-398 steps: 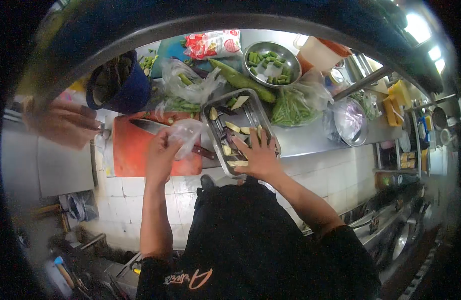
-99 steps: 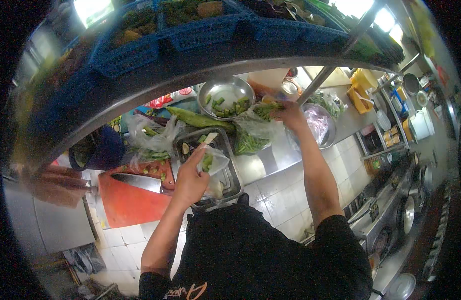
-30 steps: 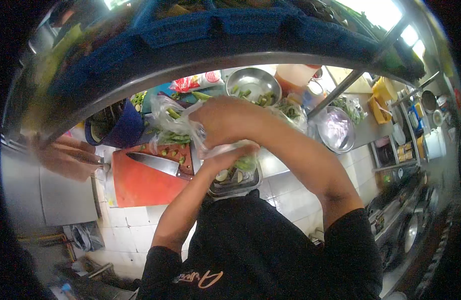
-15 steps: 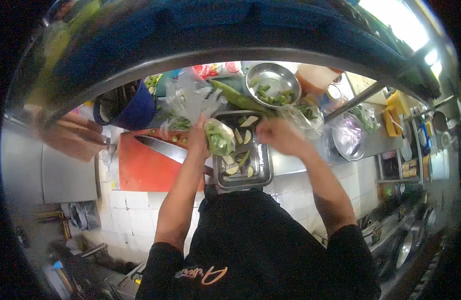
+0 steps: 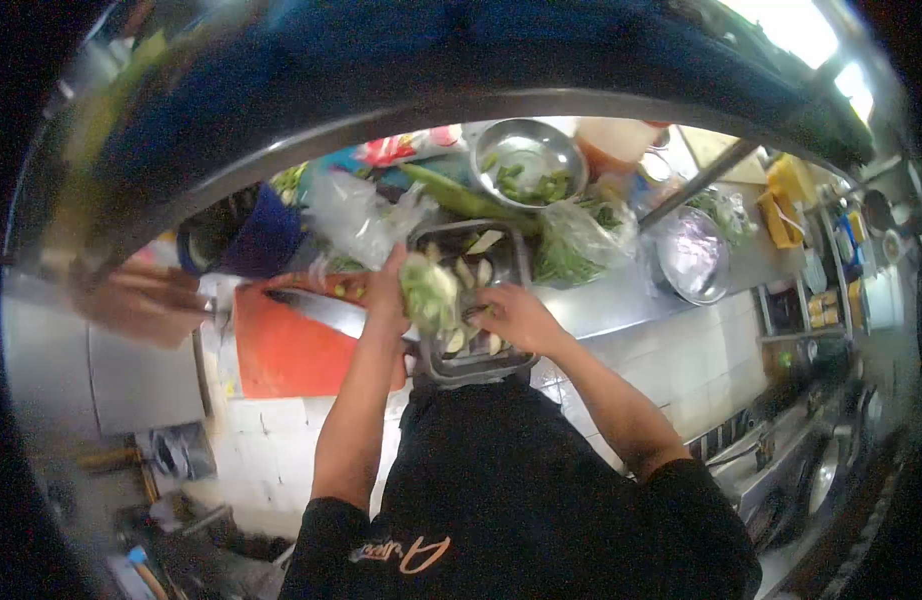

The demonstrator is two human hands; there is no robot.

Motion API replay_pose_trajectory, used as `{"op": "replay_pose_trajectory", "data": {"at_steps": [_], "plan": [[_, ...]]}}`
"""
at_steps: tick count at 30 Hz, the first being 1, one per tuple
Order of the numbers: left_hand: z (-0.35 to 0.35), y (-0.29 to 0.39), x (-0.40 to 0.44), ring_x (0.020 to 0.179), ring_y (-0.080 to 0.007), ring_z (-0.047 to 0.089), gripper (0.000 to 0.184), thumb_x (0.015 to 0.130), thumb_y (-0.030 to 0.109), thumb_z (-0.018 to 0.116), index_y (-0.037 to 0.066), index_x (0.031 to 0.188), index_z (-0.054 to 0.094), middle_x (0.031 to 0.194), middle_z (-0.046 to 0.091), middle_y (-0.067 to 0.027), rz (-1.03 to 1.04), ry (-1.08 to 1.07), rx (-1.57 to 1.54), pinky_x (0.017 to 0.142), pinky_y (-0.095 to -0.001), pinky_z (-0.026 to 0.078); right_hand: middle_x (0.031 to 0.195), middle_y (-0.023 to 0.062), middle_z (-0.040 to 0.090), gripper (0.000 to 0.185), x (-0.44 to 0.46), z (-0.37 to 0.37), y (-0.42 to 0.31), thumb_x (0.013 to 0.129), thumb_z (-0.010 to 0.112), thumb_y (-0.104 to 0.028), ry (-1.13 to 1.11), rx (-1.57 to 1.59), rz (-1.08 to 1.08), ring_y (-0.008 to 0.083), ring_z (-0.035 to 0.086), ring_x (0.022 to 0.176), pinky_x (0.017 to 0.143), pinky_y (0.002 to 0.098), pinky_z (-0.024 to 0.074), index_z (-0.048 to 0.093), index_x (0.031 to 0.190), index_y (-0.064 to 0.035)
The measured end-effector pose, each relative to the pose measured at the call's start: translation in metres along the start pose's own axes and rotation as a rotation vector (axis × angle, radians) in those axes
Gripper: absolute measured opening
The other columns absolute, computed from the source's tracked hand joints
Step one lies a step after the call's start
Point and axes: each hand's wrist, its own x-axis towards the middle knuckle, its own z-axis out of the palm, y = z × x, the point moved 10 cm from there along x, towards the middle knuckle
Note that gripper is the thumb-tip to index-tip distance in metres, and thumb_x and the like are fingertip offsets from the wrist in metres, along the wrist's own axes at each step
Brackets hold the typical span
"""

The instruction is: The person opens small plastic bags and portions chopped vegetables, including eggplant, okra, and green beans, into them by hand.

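Observation:
My left hand [image 5: 385, 292] is closed on a clear plastic bag of pale green cut vegetables [image 5: 429, 292], blurred, held over the left side of a dark metal tray [image 5: 528, 262]. Pale wedges with dark skin [image 5: 484, 272], like cut eggplant, lie in the tray. Low over the tray's right half, my right hand [image 5: 521, 318] has its fingers drawn together beside the bag. Whatever lies between its fingertips, if anything, is too blurred to name.
A knife [image 5: 326, 312] rests on a red cutting board [image 5: 286, 350] at left. Behind the tray are a steel bowl [image 5: 501, 145] with green pieces, a long green vegetable [image 5: 456, 192] and bagged greens [image 5: 581, 245]. A metal shelf edge [image 5: 381, 115] runs overhead.
My right hand has come down and left, from the tray's right edge to over its middle. The bag in my left hand has shifted slightly left, and the whole view has tilted a little.

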Motion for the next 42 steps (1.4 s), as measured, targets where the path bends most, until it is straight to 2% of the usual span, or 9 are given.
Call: {"op": "replay_pose_trajectory", "data": {"at_steps": [7,13,16,20,25,28,33,37,42], "plan": [[0.100,-0.013,-0.086,0.091,-0.0196,0.059,0.027,0.084,0.020,0.052,0.001,0.101,0.060,0.097,0.061,-0.0124,0.349,-0.403,1.241,0.078,-0.0304,0.047,0.106,0.0124,0.059,0.041,0.006,-0.048,-0.069,0.080,0.062,-0.016,0.139,0.271,-0.115,0.0181,0.056,0.096,0.082,0.0301,0.0445,0.052,0.116,0.0011],[0.107,-0.060,-0.096,0.076,-0.0119,0.056,0.020,0.085,0.013,0.047,0.000,0.084,0.062,0.081,0.061,-0.0038,-0.207,-0.810,0.945,0.071,-0.0267,0.045,0.101,0.0093,0.057,0.042,-0.020,-0.078,-0.011,0.077,0.054,-0.003,0.461,1.103,0.115,0.0172,0.057,0.088,0.080,0.0284,0.0458,0.048,0.118,-0.0017],[0.101,-0.070,-0.087,0.068,-0.0118,0.059,0.013,0.085,0.014,0.050,0.004,0.086,0.059,0.076,0.061,-0.0072,-0.252,-0.788,1.073,0.062,-0.0250,0.047,0.117,0.0146,0.051,0.051,-0.086,-0.171,-0.047,0.077,0.052,-0.007,1.134,0.350,-0.309,0.0224,0.051,0.109,0.093,0.0302,0.0398,0.040,0.127,-0.0047],[0.139,-0.057,-0.096,0.064,-0.0167,0.058,0.022,0.078,0.014,0.056,0.000,0.095,0.062,0.074,0.064,-0.0057,0.334,-0.982,1.191,0.061,-0.0305,0.046,0.121,0.0200,0.049,0.049,-0.094,-0.083,-0.145,0.080,0.055,-0.023,0.437,-0.730,-0.543,0.0327,0.049,0.113,0.095,0.0385,0.0391,0.044,0.124,-0.0036],[0.163,-0.040,-0.092,0.093,-0.0260,0.057,0.021,0.067,0.007,0.062,0.001,0.086,0.063,0.096,0.061,-0.0163,0.148,-0.907,1.836,0.086,-0.0341,0.044,0.087,0.0200,0.060,0.023,-0.089,-0.065,-0.043,0.083,0.052,-0.021,-0.152,-0.405,-0.008,0.0360,0.058,0.085,0.075,0.0448,0.0445,0.058,0.094,-0.0027],[0.209,-0.011,-0.133,0.090,-0.0317,0.058,0.014,0.068,0.004,0.063,0.001,0.082,0.063,0.081,0.060,-0.0144,0.959,-1.192,1.301,0.082,-0.0359,0.044,0.084,0.0177,0.060,0.016,-0.110,-0.081,-0.021,0.083,0.051,-0.017,0.112,-0.341,-0.137,0.0345,0.058,0.083,0.073,0.0452,0.0441,0.059,0.087,-0.0035],[0.246,-0.026,-0.156,0.096,-0.0230,0.058,0.014,0.069,0.002,0.066,0.002,0.082,0.066,0.095,0.064,-0.0101,0.332,-1.305,0.842,0.089,-0.0340,0.042,0.099,0.0105,0.056,0.015,-0.183,-0.157,-0.049,0.081,0.052,-0.015,0.671,-0.732,-0.124,0.0278,0.052,0.095,0.084,0.0400,0.0415,0.059,0.091,-0.0063],[0.326,-0.057,-0.182,0.091,-0.0231,0.057,0.010,0.074,0.008,0.067,0.003,0.084,0.066,0.090,0.064,-0.0093,0.494,-1.065,0.823,0.085,-0.0343,0.041,0.109,0.0133,0.054,0.026,-0.214,-0.158,0.056,0.083,0.052,-0.017,1.217,-0.174,-0.332,0.0278,0.049,0.105,0.097,0.0410,0.0334,0.056,0.107,-0.0088],[0.353,-0.143,-0.131,0.093,-0.0231,0.053,0.008,0.077,0.010,0.066,0.005,0.084,0.066,0.087,0.062,-0.0064,0.751,-0.811,1.088,0.084,-0.0350,0.039,0.090,0.0090,0.054,0.027,-0.233,-0.121,0.121,0.093,0.042,-0.030,0.924,0.244,0.365,0.0155,0.052,0.081,0.071,0.0297,0.0455,0.053,0.098,-0.0056]]}}
